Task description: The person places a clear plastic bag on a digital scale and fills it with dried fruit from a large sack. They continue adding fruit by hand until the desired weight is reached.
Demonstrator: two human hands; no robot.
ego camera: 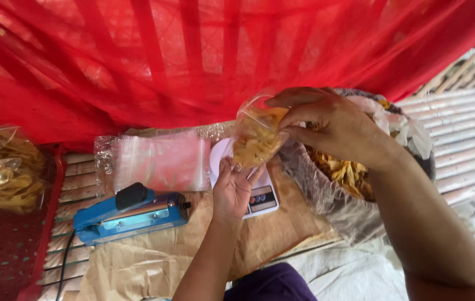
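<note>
A clear bag of yellow chips [257, 136] is held above the white kitchen scale [259, 195].

It is cupped from below by the left hand [234, 187], fingers half curled, and pinched at its mouth by the right hand [332, 125]. A blue heat sealer [131, 214] and a stack of empty clear bags [159, 163] are seen left of the scale, a chip-filled sack [343, 178] right of it.

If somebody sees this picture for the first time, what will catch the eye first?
First the red net cloth hanging across the whole top. Then, in the centre, the left hand and right hand holding a clear bag of yellow chips above a white scale. A blue heat sealer lies at lower left.
</note>
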